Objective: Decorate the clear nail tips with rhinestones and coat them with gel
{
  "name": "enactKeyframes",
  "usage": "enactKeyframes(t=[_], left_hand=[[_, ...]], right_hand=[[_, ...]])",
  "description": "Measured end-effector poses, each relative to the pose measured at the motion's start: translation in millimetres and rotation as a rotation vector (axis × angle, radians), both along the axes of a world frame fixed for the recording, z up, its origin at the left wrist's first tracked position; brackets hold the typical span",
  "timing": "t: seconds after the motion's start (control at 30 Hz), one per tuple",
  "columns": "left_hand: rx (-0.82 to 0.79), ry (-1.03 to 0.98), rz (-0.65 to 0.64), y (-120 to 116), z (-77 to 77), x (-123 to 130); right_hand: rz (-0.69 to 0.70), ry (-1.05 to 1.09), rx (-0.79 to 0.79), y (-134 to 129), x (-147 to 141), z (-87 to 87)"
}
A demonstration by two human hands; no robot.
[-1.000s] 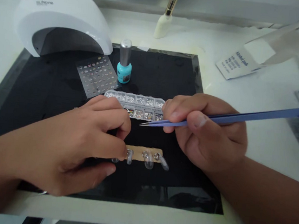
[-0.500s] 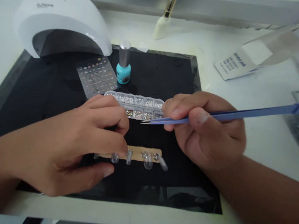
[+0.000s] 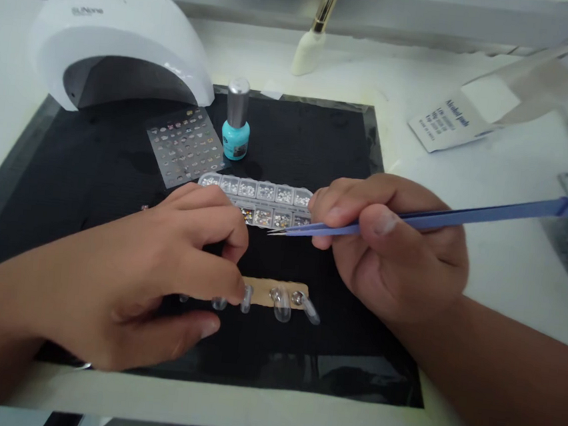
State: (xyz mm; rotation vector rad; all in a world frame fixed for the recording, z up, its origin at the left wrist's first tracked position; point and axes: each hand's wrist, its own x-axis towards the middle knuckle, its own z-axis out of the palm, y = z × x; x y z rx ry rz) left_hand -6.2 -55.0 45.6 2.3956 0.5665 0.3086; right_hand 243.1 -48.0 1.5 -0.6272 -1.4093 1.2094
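Observation:
My right hand [image 3: 396,244] grips blue tweezers [image 3: 444,218]. Their thin metal tips point left, at the front edge of a clear rhinestone case [image 3: 266,191] with small compartments of sparkling stones. My left hand [image 3: 159,261] is over the left part of a tan strip [image 3: 261,290], thumb apart from the bent fingers and nothing seen between them. Clear nail tips [image 3: 282,306] stick out from the strip's front. One fingertip is at a middle nail tip [image 3: 246,300]; whether it touches, I cannot tell. The hand hides part of the strip and the case's left end.
A white nail lamp [image 3: 131,31] stands back left on the black mat [image 3: 311,135]. Near it are a sticker sheet [image 3: 184,146] and a turquoise polish bottle [image 3: 236,128]. An alcohol pads box [image 3: 453,122] lies at the right, behind my right hand.
My left hand has shifted very slightly to the right over the strip. The right hand and tweezers stay almost in the same place.

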Motion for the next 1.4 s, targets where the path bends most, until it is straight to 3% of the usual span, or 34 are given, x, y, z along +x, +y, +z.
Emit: enactKeyframes(t=[0.2,0.5,0.67,0.8,1.1,1.23,1.4], left_hand=[[0.033,-0.179,0.154,8.0,-4.9,-11.1],[0.036,-0.385,0.547,36.5,-43.4,-28.7],[0.058,-0.401,0.675,43.4,-52.0,-20.3],[0.069,-0.347,0.607,44.5,-50.9,-17.0],[0.015,-0.084,0.258,57.2,-28.0,-5.4],[-0.01,-0.013,0.187,70.3,-21.0,6.0],[-0.054,-0.037,0.162,76.7,-23.6,11.0]], right_hand=[[-0.008,0.033,-0.003,0.5,-0.5,0.5],[-0.003,0.036,0.003,12.1,-0.2,-5.7],[0.003,0.051,-0.087,12.7,-1.6,-7.5],[0.029,0.014,-0.092,10.4,-4.0,-8.9],[0.006,-0.05,-0.085,10.8,-4.1,-11.1],[-0.003,-0.067,-0.082,10.3,-1.8,-13.6],[-0.014,-0.11,-0.075,8.8,2.4,-14.8]])
